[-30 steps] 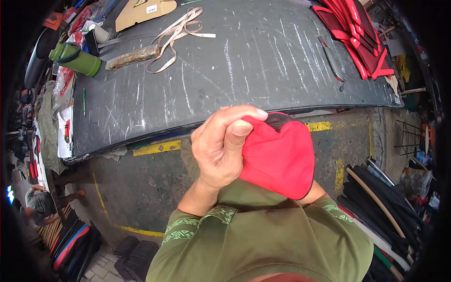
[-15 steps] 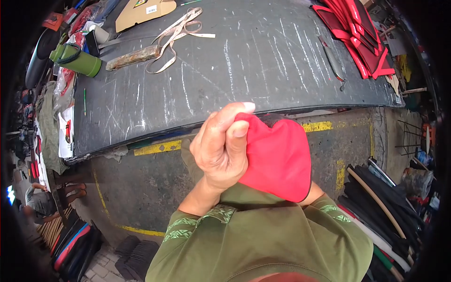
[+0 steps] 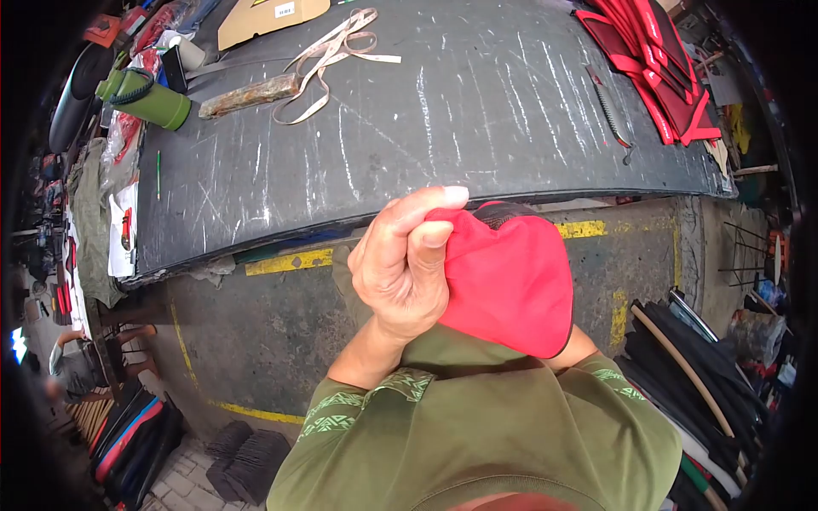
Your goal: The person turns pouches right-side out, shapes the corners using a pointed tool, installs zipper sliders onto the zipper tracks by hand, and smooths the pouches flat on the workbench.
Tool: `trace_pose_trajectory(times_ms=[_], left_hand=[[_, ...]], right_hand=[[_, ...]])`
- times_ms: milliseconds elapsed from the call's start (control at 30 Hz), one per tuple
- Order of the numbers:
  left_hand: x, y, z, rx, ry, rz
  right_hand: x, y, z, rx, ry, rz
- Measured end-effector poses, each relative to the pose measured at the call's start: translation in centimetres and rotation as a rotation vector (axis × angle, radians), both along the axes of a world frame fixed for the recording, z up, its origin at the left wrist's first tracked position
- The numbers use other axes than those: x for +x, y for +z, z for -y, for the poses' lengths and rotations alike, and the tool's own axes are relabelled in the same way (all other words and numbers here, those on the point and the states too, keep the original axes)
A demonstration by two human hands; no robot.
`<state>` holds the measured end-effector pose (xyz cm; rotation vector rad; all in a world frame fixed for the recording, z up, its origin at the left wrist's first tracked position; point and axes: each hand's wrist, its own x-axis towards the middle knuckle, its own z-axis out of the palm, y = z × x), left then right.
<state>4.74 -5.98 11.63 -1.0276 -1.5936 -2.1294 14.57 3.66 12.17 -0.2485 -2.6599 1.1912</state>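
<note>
My left hand (image 3: 399, 266) is closed, thumb and forefinger pinching the upper left edge of a red fabric piece (image 3: 511, 281). The cloth is held up in front of my chest, just off the near edge of the worktable. Black mesh shows along its top, and a thin dark edging runs down its lower right side. My right hand is hidden behind or inside the cloth; only my right forearm (image 3: 578, 349) appears beside it. Whether the piece is a pouch or a flat panel I cannot tell.
The dark worktable (image 3: 477, 157) bears chalk marks, a tape measure (image 3: 319, 75), a taped bar (image 3: 247, 96), a green bottle (image 3: 149, 100), a cutter-like tool (image 3: 607, 111) and red-trimmed mesh pieces (image 3: 656, 68). Dark fabric rolls (image 3: 682, 375) lie at right. Another person sits far left.
The red fabric piece has tilted slightly, its lower right corner rising a little and shifting right. My left hand keeps its pinch. The view has shifted slightly.
</note>
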Motion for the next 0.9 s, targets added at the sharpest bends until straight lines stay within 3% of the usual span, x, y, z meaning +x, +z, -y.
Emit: trace_pose_trajectory(times_ms=[67, 200, 333, 467, 600, 667, 733, 767, 800, 833, 867, 900], left_hand=[[-0.3, 0.2, 0.4, -0.086, -0.010, 0.007], [-0.2, 0.4, 0.6, -0.129, -0.028, -0.013], [-0.1, 0.4, 0.4, -0.094, -0.026, -0.019], [0.1, -0.2, 0.5, -0.112, -0.033, 0.003], [-0.2, 0.0, 0.4, -0.134, -0.029, 0.030], [-0.8, 0.3, 0.0, -0.140, -0.048, 0.044], [-3.2, 1.2, -0.9, -0.317, -0.134, 0.162], [-5.1, 1.7, -1.4, -0.353, -0.154, 0.177], [-7.5, 2.2, -1.8, -0.387, -0.175, 0.191], [-9.9, 3.1, -2.1, -0.419, -0.021, 0.200], [-11.7, 5.5, -2.6, -0.362, 0.087, 0.216], [-14.9, 7.2, -3.1, -0.274, 0.132, 0.060]], right_hand=[[-0.2, 0.1, 0.1, 0.145, -0.047, -0.041], [0.1, 1.4, 0.2, 0.139, -0.035, -0.061], [0.3, 1.9, -0.6, 0.092, 0.166, 0.159], [0.5, -0.2, 0.2, -0.019, 0.128, 0.008], [-1.5, 1.0, 0.7, 0.088, 0.039, -0.181], [-2.6, 1.7, 0.2, 0.396, -0.022, -0.257], [-2.3, -0.5, -1.1, 0.547, -0.071, -0.271], [-1.4, -4.8, -2.2, -0.119, -0.056, -0.393], [-0.8, -5.8, -3.1, -0.450, -0.050, -0.436], [-0.1, -6.8, -4.1, -0.781, -0.057, -0.502], [0.4, -5.9, -4.9, -0.680, -0.086, -0.409], [0.9, -5.1, -5.4, -0.586, -0.117, -0.312]])
